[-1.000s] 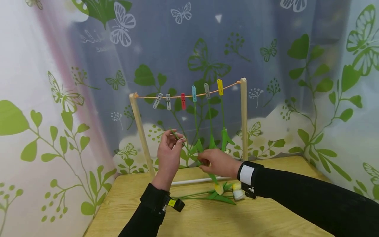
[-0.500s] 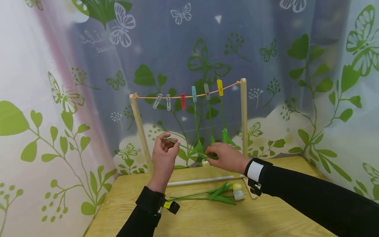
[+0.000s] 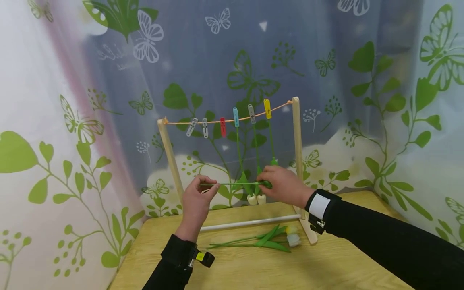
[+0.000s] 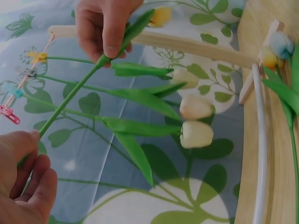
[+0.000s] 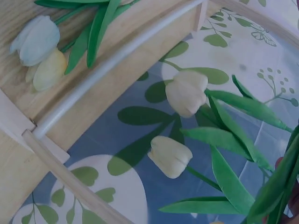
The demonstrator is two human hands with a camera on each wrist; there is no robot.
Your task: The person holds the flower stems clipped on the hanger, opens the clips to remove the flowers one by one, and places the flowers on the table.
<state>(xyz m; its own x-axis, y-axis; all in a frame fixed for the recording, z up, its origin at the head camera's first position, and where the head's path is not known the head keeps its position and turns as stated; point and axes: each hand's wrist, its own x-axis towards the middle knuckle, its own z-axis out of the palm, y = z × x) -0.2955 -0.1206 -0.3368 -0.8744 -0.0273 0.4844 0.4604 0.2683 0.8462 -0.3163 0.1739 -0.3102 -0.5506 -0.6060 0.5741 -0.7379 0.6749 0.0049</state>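
Note:
An artificial yellow tulip [image 4: 161,16] is held between both hands, its green stem [image 3: 235,184] lying nearly level in the head view. My left hand [image 3: 197,205] pinches the stem near its bare end. My right hand [image 3: 286,185] pinches it by the leaves, hiding the bloom in the head view. Behind, three tulips hang bloom-down from a blue clothespin [image 3: 236,117], a grey clothespin [image 3: 251,114] and a yellow clothespin [image 3: 267,108]. A red clothespin [image 3: 222,127] and two pale clothespins [image 3: 205,128] hold nothing on the orange cord [image 3: 214,122].
The cord is tied between a left wooden post [image 3: 170,161] and a right wooden post [image 3: 297,157]. A white rod [image 3: 253,222] joins them low down. On the table [image 3: 232,270] lie a yellow tulip [image 3: 291,230] and a white tulip [image 3: 294,240]. A patterned curtain [image 3: 195,60] hangs behind.
The held tulip has swung from slanting down to nearly level. My left hand has moved down and left, and my right hand has moved up and right.

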